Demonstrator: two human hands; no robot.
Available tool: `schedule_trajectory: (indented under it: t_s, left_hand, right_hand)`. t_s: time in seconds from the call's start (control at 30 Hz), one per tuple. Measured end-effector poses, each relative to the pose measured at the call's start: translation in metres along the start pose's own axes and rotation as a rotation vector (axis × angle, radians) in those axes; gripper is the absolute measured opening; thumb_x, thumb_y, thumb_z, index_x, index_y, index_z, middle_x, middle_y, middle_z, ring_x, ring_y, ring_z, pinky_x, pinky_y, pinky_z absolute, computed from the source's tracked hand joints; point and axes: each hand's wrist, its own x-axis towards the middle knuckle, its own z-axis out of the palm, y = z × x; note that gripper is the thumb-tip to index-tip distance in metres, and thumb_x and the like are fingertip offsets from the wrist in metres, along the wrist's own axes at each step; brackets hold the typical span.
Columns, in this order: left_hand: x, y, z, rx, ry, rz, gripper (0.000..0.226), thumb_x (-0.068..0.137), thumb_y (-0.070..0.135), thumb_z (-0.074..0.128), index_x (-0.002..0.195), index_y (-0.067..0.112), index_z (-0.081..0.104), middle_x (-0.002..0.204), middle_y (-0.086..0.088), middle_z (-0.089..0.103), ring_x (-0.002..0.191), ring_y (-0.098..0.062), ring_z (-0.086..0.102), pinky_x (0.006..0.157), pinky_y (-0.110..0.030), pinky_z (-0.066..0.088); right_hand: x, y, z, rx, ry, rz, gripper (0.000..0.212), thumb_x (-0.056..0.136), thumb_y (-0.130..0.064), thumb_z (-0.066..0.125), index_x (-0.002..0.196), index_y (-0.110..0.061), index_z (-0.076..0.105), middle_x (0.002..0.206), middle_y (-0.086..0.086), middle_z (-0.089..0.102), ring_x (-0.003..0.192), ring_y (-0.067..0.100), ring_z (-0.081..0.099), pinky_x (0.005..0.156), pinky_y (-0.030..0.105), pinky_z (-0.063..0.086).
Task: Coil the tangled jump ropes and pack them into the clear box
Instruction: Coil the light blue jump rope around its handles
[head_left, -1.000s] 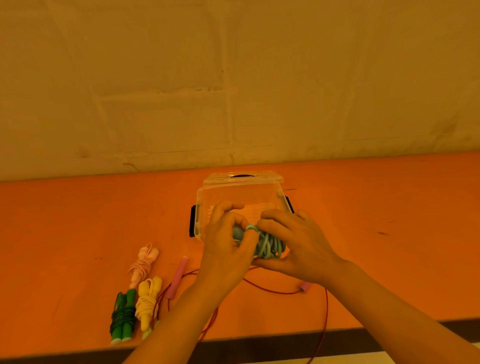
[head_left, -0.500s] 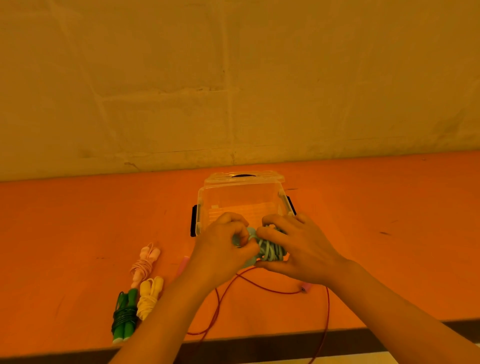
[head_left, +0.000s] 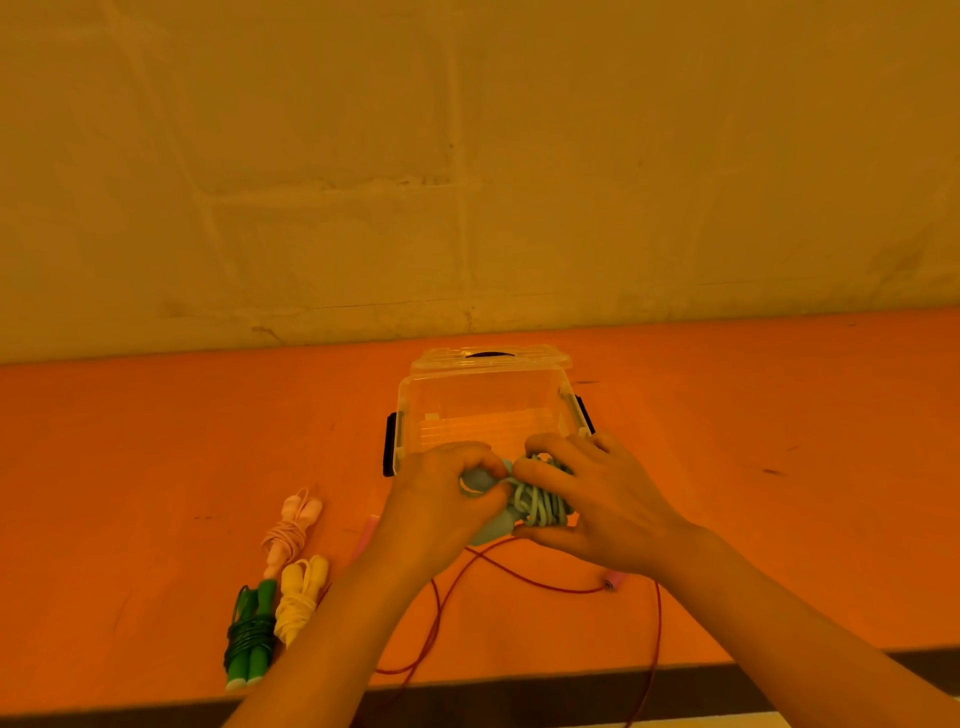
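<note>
Before the open clear box (head_left: 483, 410), left hand (head_left: 441, 506) and right hand (head_left: 597, 499) grip the coiled teal rope (head_left: 540, 506).

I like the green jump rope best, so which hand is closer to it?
Left. The left hand is above and right of the green jump rope, apart from it. The right hand is farther right, beyond the left.

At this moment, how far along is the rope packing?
Done: pink rope, yellow rope and green rope lie coiled on the table. In hand: both hands wrap the pale blue rope. Left: the red rope lies loose, and the clear box holds nothing.
</note>
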Motion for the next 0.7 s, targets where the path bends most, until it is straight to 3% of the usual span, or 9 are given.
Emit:
schedule_trajectory:
  t_s: [0.03,0.1,0.17,0.3,0.37,0.5,0.57,0.7]
  left_hand:
    - [0.001,0.0,-0.001,0.029,-0.026,0.021,0.017,0.08,0.018,0.074,0.076,0.03,0.063,0.092,0.025,0.057,0.091,0.008,0.053,0.08,0.0,0.035]
    - [0.001,-0.002,0.0,0.152,-0.117,0.067,0.011,0.087,0.026,0.066,0.083,0.029,0.056,0.107,0.016,0.056,0.102,-0.002,0.052,0.092,-0.019,0.04]
    - [-0.002,0.0,0.002,0.357,-0.199,0.141,0.006,0.095,0.032,0.051,0.091,0.028,0.048,0.115,0.01,0.052,0.103,-0.007,0.049,0.093,-0.032,0.042]
    - [-0.004,0.0,0.003,0.521,-0.182,0.235,0.023,0.1,0.033,0.035,0.107,0.019,0.051,0.115,0.003,0.054,0.093,-0.01,0.052,0.079,-0.03,0.046]
    - [-0.002,-0.003,0.003,0.454,-0.126,0.217,0.021,0.098,0.029,0.041,0.105,0.016,0.056,0.115,0.0,0.06,0.091,-0.013,0.057,0.077,-0.032,0.048]
    - [-0.001,-0.004,0.009,0.163,0.079,0.104,0.028,0.094,0.019,0.052,0.118,0.012,0.065,0.113,-0.001,0.066,0.095,-0.009,0.06,0.076,-0.016,0.045]
    - [0.0,-0.004,0.012,0.035,0.149,0.003,0.023,0.094,0.017,0.053,0.108,0.01,0.07,0.113,0.002,0.066,0.097,-0.006,0.06,0.075,-0.008,0.043]
    - [0.002,-0.003,0.017,-0.16,0.205,-0.116,0.021,0.092,0.027,0.052,0.088,0.018,0.071,0.098,0.007,0.069,0.086,0.002,0.061,0.076,-0.016,0.047]
  right_hand:
    - [0.0,0.0,0.0,-0.003,0.001,-0.004,0.051,0.084,-0.066,0.046,0.125,-0.036,0.043,0.121,-0.001,0.055,0.09,0.016,0.056,0.07,0.039,0.046]
    - [0.0,0.001,0.0,-0.007,-0.004,-0.018,0.051,0.084,-0.066,0.047,0.126,-0.036,0.043,0.121,-0.002,0.055,0.09,0.016,0.055,0.071,0.038,0.046]
    - [-0.001,0.001,0.002,-0.006,-0.025,-0.024,0.052,0.083,-0.065,0.051,0.126,-0.036,0.044,0.121,-0.002,0.054,0.091,0.016,0.055,0.072,0.039,0.046]
    - [-0.001,-0.002,0.001,0.111,-0.043,0.013,0.052,0.084,-0.066,0.051,0.124,-0.033,0.046,0.121,-0.003,0.053,0.085,0.016,0.059,0.065,0.033,0.047]
    - [0.0,-0.002,0.0,0.165,-0.029,0.011,0.05,0.084,-0.065,0.051,0.121,-0.032,0.046,0.12,-0.004,0.054,0.08,0.015,0.06,0.059,0.029,0.047]
    - [0.002,0.0,-0.001,0.169,0.033,0.015,0.047,0.086,-0.064,0.047,0.12,-0.031,0.047,0.12,-0.003,0.057,0.079,0.016,0.062,0.057,0.027,0.045]
    - [0.003,0.001,-0.001,0.17,0.053,0.024,0.046,0.088,-0.063,0.046,0.12,-0.031,0.047,0.12,-0.003,0.058,0.082,0.016,0.062,0.06,0.028,0.046]
    - [-0.001,0.001,0.003,0.158,0.02,0.053,0.05,0.091,-0.065,0.037,0.13,-0.033,0.042,0.127,-0.004,0.055,0.095,0.017,0.061,0.072,0.033,0.046]
